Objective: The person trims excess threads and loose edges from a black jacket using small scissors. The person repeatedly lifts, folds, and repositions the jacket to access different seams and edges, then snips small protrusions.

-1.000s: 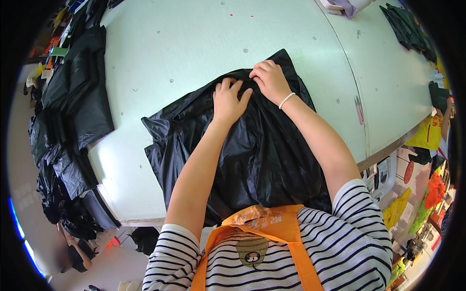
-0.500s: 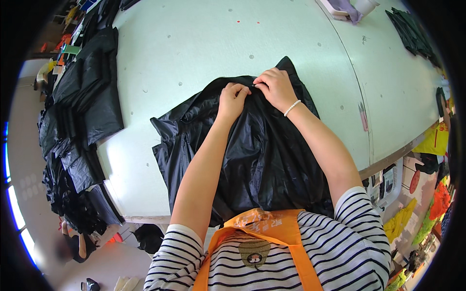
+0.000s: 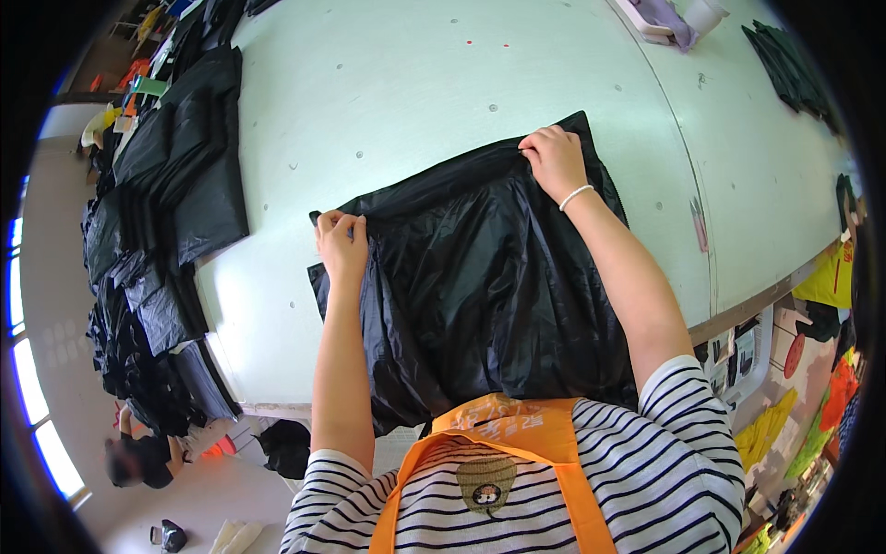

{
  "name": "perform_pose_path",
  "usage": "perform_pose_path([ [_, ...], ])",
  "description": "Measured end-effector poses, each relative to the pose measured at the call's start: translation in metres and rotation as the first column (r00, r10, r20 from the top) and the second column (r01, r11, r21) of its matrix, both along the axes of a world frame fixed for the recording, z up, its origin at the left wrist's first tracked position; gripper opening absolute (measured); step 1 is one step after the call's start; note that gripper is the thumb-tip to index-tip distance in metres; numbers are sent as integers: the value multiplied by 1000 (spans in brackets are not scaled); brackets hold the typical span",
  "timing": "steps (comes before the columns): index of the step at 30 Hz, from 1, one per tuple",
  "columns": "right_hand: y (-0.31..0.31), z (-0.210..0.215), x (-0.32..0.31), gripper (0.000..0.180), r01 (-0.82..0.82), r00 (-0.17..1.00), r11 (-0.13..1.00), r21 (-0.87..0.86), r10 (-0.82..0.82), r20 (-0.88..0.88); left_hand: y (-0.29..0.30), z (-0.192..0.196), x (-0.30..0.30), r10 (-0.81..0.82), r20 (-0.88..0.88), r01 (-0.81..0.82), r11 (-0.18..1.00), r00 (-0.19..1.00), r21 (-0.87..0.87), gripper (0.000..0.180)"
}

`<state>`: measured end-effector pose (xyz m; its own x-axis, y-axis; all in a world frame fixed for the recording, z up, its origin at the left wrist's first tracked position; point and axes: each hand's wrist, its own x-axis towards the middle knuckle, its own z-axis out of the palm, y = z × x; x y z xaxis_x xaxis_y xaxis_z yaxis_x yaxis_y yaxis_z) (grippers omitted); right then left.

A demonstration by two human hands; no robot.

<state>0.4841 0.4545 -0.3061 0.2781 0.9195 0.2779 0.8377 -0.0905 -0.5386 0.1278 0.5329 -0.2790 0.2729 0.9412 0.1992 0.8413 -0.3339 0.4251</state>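
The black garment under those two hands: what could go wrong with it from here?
The black garment looks slick, so its edge could slip from the left hand or right hand. Its wrinkled middle might stay creased. If it slid rightward, it could perhaps catch the small pink tool on the table.

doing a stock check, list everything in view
Shiny crinkled fabric garment: 1, black, beneath both hands
Flat worktable: 1, pale green, beneath garment
Folded fabric pieces: several, black, table's left
Folded fabric bundle: 1, dark green, upper right
Slim tool: 1, pink-handled, right of garment
Shallow tray: 1, white, top right
Crumpled cloth: 1, purple, touching tray
Loose fabrics: several, yellow/orange, far right
Co-worker: 1, dark-topped, lower left
Edge clutter: uncountable, mixed, both sides
Cloth apron: 1, orange, over striped shirt
Beaded bracelet: 1, white, right wrist
Left hand: 1, bare, pinching garment's upper left
Right hand: 1, bare, pinching garment's upper edge
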Motion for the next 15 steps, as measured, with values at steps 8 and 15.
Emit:
perform_pose_path([
  [8, -182, -33, 192, 43, 538, 769, 843, 13, -497, 403, -1, -56, -149, 596, 92, -559, 788, 798, -258, 45],
  [15, -301, -60, 207, 42, 620, 783, 729, -292, -549, 292, -35, -55, -146, 657, 276, -334, 646, 702, -687, 33],
])
